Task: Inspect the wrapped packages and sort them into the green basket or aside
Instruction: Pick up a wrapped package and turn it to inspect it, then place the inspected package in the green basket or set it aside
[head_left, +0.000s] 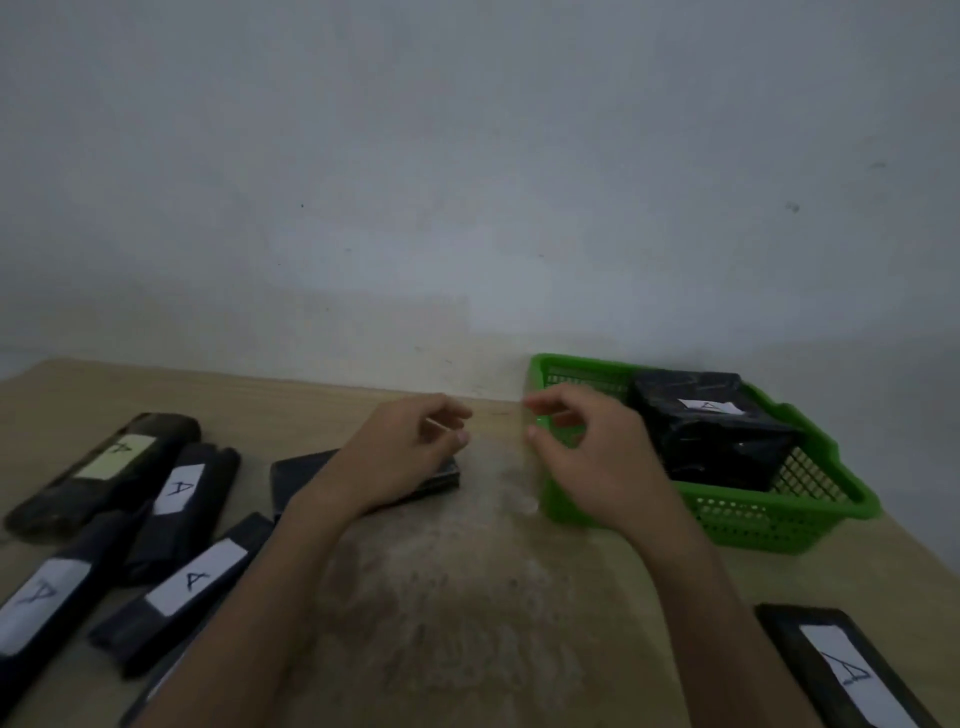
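Both hands are raised over the middle of the tabletop (467, 597), fingers loosely curled and nothing visibly gripped in either. The left hand (410, 447) hovers over a flat dark package (301, 478) that lies on the wood just below it; whether the palm touches the package cannot be told, since the hand hides most of it. The right hand (587, 457) hangs in front of the near left corner of the green basket (753, 519), its thumb and forefinger apart, the fingertips blurred. The green basket sits at the right, close to the wall (467, 182), and holds a bulky black wrapped package (711, 431) with a white label on top. To the left lies a cluster of long dark wrapped packages: one with a yellowish label (104, 467) farthest back, one beside it with a white label marked A (182, 493), another nearer marked A (192, 587), and one at the left edge (36, 613) with a similar white label. At the lower right corner another dark package (841, 670) rests apart from the rest, its white label bearing a hand-drawn A. The tabletop is pale wood, scuffed whitish in the centre between the forearms.
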